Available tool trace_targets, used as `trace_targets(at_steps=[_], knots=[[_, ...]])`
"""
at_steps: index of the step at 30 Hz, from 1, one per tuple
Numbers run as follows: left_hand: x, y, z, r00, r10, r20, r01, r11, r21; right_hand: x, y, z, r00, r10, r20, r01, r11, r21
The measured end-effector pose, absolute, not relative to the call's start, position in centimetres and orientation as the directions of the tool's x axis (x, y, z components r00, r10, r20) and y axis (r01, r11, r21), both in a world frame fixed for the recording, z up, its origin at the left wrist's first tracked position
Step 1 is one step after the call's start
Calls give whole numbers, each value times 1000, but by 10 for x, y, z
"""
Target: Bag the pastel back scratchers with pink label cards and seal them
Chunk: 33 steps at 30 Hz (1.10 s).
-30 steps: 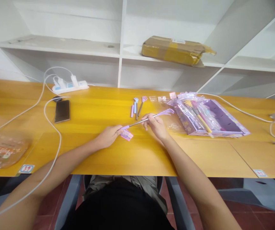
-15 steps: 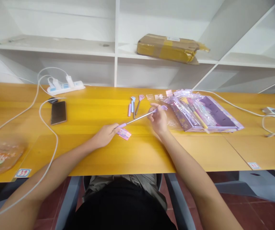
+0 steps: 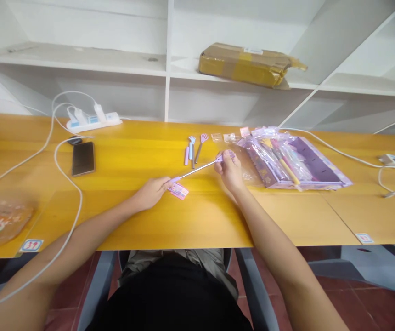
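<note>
A telescopic back scratcher point(image 3: 197, 170) with a purple handle and an extended metal rod stretches between my two hands. My left hand point(image 3: 152, 191) is closed around its handle end. At the other end, my right hand point(image 3: 230, 171) is closed on the purple claw head, which the fingers partly cover. A pink printed card point(image 3: 178, 191) lies beside my left fingers, partly under the handle. Beyond the rod lie a blue-headed back scratcher point(image 3: 192, 149), a purple-headed back scratcher point(image 3: 201, 145) and a loose purple handle piece point(image 3: 186, 156).
A purple box point(image 3: 324, 161) of plastic-wrapped items stands at the right, clear bags point(image 3: 251, 168) beside it. Left are a phone point(image 3: 83, 158), a power strip point(image 3: 94, 122), a trailing white cable point(image 3: 80, 197) and an orange package point(image 3: 2, 218). A taped carton point(image 3: 242, 64) sits on the shelf.
My right fingers have closed over the claw head, which stuck out past them before. My left hand still grips the handle. The view has shifted slightly.
</note>
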<state>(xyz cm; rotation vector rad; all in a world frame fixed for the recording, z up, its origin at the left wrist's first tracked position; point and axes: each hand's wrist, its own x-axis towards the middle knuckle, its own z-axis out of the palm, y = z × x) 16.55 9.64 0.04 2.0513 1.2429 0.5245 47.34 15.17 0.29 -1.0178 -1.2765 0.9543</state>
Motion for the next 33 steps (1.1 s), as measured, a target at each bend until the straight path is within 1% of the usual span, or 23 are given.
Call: trace_targets(at_steps=[4,9,14,19,23,28,33], knots=[[166,98,-2,459,888,-1,611,-315,727,473,153,1,28,966,255,8,255,-967],[167,97,-1,448,894,-9,615,-301,729,471,152,-1,-7,965,262,-41,262,-964],[168,97,0,449,893,0,588,-296,753,464,148,1,-10,974,228,-35,227,-973],[167,98,-2,447,895,3,587,-295,754,460,148,-1,-43,970,240,-105,235,-966],[167,98,-3,450,893,0,583,-294,757,459,148,-3,-56,971,231,-127,223,-967],[167,97,-2,441,897,-8,596,-286,750,458,148,-7,-77,966,246,-213,225,-951],[167,98,-5,441,898,-6,599,-289,747,457,149,-12,-106,968,228,-259,194,-946]])
